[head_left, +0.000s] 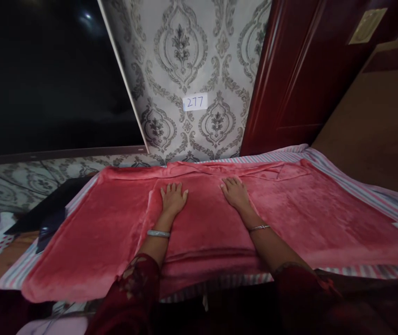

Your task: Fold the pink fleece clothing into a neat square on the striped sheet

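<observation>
A plush pinkish-red garment [199, 218], which looks like a fleece robe, is spread flat with its wide sides reaching out left and right. A collar-like fold runs along its far edge. My left hand [173, 197] lies flat on the middle panel, fingers spread, near that panel's left edge. Palm down, my right hand [235, 191] rests near the panel's right edge with its fingers stretched out. Neither hand grips the fabric. Layered folds show at the near edge of the middle panel.
Under the garment lies a striped cloth [345, 186]. Behind stand a patterned wall with a paper label [195, 102] reading 277, a dark television screen [52, 79] at left and a dark red door [289, 70]. A large brown board [380, 116] stands at right.
</observation>
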`<state>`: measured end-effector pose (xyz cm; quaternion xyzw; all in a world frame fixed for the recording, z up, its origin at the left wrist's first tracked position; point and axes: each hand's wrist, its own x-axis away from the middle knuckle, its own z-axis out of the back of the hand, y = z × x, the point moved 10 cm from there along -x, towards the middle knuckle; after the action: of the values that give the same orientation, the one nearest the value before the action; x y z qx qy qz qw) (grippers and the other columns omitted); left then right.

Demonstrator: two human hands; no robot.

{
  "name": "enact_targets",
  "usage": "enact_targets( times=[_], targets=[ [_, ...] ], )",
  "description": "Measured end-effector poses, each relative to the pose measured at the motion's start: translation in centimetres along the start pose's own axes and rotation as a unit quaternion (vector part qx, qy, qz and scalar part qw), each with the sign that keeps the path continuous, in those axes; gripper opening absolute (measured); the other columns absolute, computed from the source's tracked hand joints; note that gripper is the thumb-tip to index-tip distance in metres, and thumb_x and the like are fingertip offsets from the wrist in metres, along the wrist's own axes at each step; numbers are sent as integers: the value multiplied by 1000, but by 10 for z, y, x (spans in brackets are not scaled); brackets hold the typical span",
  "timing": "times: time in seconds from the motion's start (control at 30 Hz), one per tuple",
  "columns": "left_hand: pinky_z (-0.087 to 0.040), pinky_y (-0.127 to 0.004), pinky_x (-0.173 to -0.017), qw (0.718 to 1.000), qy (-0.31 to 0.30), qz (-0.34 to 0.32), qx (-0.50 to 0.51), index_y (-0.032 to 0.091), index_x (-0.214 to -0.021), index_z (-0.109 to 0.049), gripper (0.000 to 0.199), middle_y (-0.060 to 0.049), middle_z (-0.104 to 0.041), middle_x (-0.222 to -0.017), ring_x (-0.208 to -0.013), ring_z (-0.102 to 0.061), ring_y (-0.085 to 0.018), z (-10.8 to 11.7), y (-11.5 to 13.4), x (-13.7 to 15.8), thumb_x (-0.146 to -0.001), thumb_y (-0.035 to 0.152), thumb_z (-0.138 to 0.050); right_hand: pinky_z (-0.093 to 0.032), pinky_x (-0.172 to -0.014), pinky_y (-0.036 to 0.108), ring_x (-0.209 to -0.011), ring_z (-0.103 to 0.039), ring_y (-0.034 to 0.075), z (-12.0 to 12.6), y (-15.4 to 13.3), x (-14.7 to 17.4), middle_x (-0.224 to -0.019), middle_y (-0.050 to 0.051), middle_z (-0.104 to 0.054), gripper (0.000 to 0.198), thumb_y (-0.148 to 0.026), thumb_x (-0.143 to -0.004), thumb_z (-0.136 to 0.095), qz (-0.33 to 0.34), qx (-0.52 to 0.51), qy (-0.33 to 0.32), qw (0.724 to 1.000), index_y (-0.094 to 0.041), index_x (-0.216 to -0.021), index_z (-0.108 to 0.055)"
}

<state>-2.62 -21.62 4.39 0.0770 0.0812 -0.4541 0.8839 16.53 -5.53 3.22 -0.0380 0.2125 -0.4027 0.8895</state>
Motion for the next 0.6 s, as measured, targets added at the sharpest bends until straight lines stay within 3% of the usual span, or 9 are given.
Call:
enact_targets(
  times=[0.23,0.4,0.6],
  targets=[
    [-19,-63,-122,999,-21,6,30,15,-149,-48,58,-18,-46,-156,-148,-35,-34,3,1,2,-101,44,-34,-34,-112,52,-139,-43,30,2,-2,3,-148,11,-56,48,-37,-104,-33,-7,-2,-9,1000,-22,-140,-59],
    [-27,-58,-121,997,-58,11,45,17,-151,-46,57,-15,-46,-157,-148,-38,-31,17,-3,0,-102,43,-34,-33,-114,52,-142,-39,29,8,-5,2,-150,9,-55,49,-37,-104,-31,-14,-10,-31,999,-21,-141,-58],
    [-23,-54,-124,997,-61,-22,51,16,-153,-43,56,-14,-40,-161,-152,-32,-27,42,-10,46,-102,40,-36,-33,-114,53,-148,-33,30,31,-17,24,-157,11,-46,50,-39,-104,-33,4,-16,-27,1000,-23,-147,-53]
  ],
)
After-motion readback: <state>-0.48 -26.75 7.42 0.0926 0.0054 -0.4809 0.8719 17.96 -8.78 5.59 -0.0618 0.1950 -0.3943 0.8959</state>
